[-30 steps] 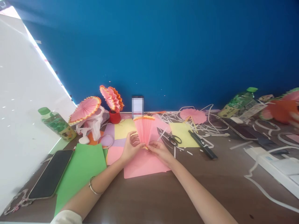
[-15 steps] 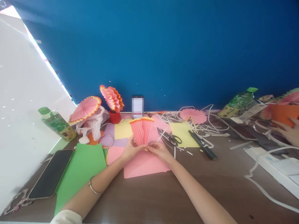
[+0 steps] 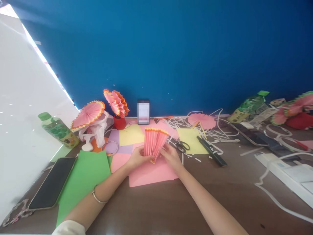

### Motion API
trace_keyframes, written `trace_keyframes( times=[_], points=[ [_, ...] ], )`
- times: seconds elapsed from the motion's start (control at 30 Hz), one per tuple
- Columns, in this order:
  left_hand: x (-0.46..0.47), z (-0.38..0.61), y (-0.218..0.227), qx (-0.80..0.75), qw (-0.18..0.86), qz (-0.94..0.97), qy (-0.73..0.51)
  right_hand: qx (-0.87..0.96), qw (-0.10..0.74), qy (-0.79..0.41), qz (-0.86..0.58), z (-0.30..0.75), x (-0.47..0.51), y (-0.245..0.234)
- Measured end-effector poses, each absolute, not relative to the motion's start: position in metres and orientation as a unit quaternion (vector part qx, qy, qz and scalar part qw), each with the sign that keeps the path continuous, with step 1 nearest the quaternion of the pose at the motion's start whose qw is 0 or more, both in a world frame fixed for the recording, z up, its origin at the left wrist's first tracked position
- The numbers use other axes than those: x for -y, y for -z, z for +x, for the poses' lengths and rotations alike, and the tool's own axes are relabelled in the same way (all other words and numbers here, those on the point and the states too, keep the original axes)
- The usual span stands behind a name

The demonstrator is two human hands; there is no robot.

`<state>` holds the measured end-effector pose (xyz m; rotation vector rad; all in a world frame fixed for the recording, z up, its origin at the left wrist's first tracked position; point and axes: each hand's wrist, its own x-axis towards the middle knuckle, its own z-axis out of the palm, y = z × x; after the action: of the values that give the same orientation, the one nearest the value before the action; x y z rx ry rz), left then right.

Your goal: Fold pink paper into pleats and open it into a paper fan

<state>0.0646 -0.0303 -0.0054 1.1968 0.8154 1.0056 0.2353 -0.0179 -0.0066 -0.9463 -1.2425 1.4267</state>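
Bottle (image 3: 58, 131), far L: clear plastic, green-capped, tilted. Green sheet (image 3: 88, 173): partly hidden by L forearm (image 3: 105, 192). L hand (image 3: 137, 159): clamped on pleated fan (image 3: 154, 142), some fingers behind it. Fan: pink paper, zigzag orange/yellow edge, betw. hands, over pink sheets (image 3: 150, 179); top lower than 0.5 s ago. R hand (image 3: 172, 159): at fan's R edge, tips partly hidden, can't tell if gripping; was at base. Red item (image 3: 300, 121), far R: hard to make out; co-worker's hand gone.

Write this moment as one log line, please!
left hand: holding pleated pink paper | right hand: at its right edge | below: pink sheets
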Motion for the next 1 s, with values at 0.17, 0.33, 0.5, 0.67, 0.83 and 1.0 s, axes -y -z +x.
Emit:
trace_keyframes(
  times=[0.17,0.33,0.5,0.67,0.83,1.0],
  points=[
    [0.0317,0.0632,0.0029,-0.345,0.639,0.546,-0.419,0.477,0.473,-0.642,-0.370,0.2367,0.0153,0.0074],
    [0.0311,0.0622,0.0048,-0.335,0.642,0.556,-0.408,0.426,0.459,-0.703,-0.337,0.2356,0.0165,0.0045],
    [0.0312,0.0614,0.0042,-0.340,0.639,0.553,-0.413,0.418,0.474,-0.705,-0.321,0.2338,0.0188,0.0034],
    [0.0316,0.0606,0.0029,-0.342,0.638,0.557,-0.406,0.426,0.477,-0.696,-0.328,0.2334,0.0184,0.0062],
    [0.0302,0.0606,0.0068,-0.346,0.641,0.560,-0.394,0.428,0.492,-0.686,-0.323,0.2338,0.0156,0.0112],
    [0.0301,0.0614,0.0073,-0.335,0.649,0.561,-0.389,0.458,0.487,-0.669,-0.325,0.2347,0.0152,0.0127]
  ],
)
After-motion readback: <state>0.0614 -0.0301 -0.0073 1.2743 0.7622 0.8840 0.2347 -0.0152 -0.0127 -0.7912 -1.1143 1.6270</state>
